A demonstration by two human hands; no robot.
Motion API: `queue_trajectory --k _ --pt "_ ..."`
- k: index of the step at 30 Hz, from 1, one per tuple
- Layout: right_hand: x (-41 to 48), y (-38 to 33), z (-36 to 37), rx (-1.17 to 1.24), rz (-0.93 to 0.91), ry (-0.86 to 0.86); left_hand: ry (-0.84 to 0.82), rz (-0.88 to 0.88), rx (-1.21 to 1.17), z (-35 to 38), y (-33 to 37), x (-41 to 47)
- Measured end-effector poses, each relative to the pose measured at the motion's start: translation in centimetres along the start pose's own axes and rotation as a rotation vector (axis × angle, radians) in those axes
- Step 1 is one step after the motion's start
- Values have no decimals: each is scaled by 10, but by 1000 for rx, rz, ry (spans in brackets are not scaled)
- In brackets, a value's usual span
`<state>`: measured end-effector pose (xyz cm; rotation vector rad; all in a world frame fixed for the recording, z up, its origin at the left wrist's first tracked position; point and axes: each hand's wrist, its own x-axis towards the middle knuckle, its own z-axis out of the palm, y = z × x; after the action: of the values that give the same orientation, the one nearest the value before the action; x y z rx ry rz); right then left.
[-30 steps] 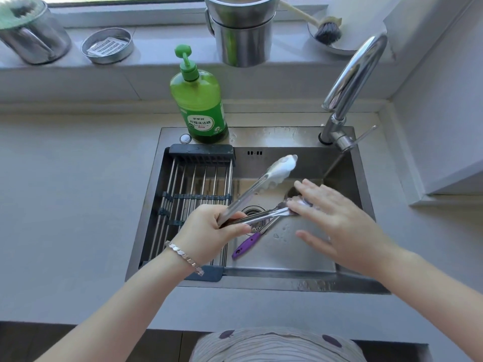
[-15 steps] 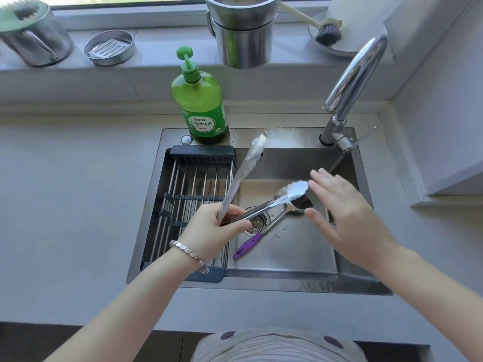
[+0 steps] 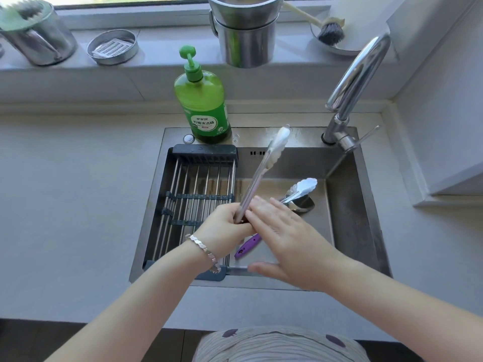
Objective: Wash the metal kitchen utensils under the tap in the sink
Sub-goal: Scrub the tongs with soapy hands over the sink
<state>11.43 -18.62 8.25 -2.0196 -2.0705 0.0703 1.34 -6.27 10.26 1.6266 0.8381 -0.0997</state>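
In the centre of the frame the left hand [image 3: 224,226] is closed around the hinge end of a pair of metal tongs [image 3: 261,173], so the two arms fan out over the sink [image 3: 347,205]: one arm points up toward the soap bottle [image 3: 202,105], the other reaches right toward the basin's far side. Held open like this, each arm is likely easier to rub clean. The right hand [image 3: 285,241] lies flat with fingers spread, its fingertips at the tongs just beside the left hand's grip; it clasps nothing, and seems to be wiping the metal.

The tap [image 3: 358,74] arches at upper right; whether water runs I cannot tell.

In the basin, a spoon [image 3: 303,205] lies beneath the lower tong arm, and a purple-handled utensil [image 3: 247,246] shows under the hands. The drying rack [image 3: 193,199] across the sink's left side holds nothing visible. The tabletop [image 3: 65,205] surrounds the sink.
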Motion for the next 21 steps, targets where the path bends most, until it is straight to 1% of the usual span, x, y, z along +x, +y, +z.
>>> queue_trajectory --k 2,4,6,8,9,11,13,16,18,21 --pt "-2 6 -1 -25 9 -19 -8 -36 -50 0 -3 2" --pt "-4 18 -5 -27 128 -16 -3 -72 -74 -1 -5 2" --pt "-8 28 -8 34 270 19 27 -91 -46 -3 -9 3" --pt "-11 31 -10 175 370 74 78 -106 25 -4 -13 5" --pt "-11 31 -11 284 408 98 93 -113 19 -4 -15 6" --pt "-6 30 -11 489 479 127 94 -143 -75 -5 -17 9" --pt "8 33 -11 604 527 146 122 -180 -123 -8 -19 12" --pt "44 52 -13 736 637 75 207 -205 -101 -20 -19 19" --pt "77 66 -14 773 676 15 241 -205 -64 -31 -16 24" --pt "131 84 -15 651 654 -47 278 -194 -75 -49 -8 34"
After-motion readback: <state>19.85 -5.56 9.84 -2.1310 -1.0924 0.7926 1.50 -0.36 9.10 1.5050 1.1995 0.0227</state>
